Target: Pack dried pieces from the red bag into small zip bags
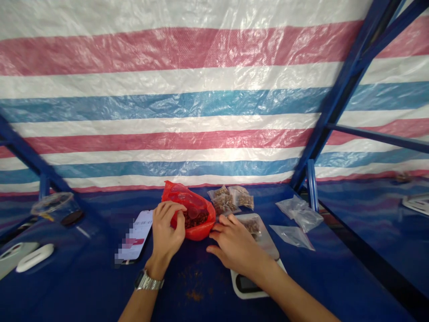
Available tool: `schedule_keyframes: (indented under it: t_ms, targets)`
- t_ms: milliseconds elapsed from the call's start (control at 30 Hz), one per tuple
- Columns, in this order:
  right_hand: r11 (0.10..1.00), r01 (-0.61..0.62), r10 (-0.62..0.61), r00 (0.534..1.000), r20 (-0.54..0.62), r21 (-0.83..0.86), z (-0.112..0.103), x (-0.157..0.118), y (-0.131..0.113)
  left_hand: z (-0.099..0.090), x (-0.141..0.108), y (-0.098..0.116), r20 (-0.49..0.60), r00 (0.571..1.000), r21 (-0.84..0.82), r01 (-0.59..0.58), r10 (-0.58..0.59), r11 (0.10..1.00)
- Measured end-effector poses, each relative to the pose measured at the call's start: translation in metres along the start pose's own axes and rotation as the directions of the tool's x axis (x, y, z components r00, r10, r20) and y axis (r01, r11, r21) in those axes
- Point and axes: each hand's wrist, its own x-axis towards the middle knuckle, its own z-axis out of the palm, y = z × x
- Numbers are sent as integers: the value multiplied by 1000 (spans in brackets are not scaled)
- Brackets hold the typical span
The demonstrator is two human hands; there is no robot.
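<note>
My left hand [168,227] grips the left edge of a red plastic bag [203,231], its thumb at the opening. Dark reddish-brown small dried pieces [197,219] lie inside the bag. On the bag's right side is my right hand [233,243], fingers apart, thumb out, fingertips at the rim; whether they press on it is hard to tell. Under my right hand and forearm stands a white digital scale [243,293], partly hidden. Its metal plate [268,241] carries a small clear bag of brown pieces [254,227].
Several filled small clear bags [225,203] lie behind the red bag. Flat clear bags [295,237] rest at right. A phone [139,237] lies left of my hand. Further left are a clear plastic tub [62,208] and a white case [35,258]. Blue metal posts [330,116] frame the striped sheet.
</note>
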Motion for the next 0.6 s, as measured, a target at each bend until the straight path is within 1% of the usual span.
schedule_keyframes:
  t_ms: [167, 267, 467, 600]
  targets:
    - [1000, 2, -1, 1000, 25, -19, 5, 0, 2, -2, 0, -1, -35, 999, -6, 17, -17, 1000]
    - [1000, 14, -14, 1000, 16, -1, 5, 0, -2, -2, 0, -1, -43, 999, -19, 26, -27, 999]
    - [1000, 11, -11, 999, 51, -6, 5, 0, -7, -3, 2, -2, -67, 997, -19, 48, -49, 999]
    - [1000, -13, 13, 999, 35, 6, 1, -3, -4, -5, 3, 0, -46, 998, -38, 47, -49, 998]
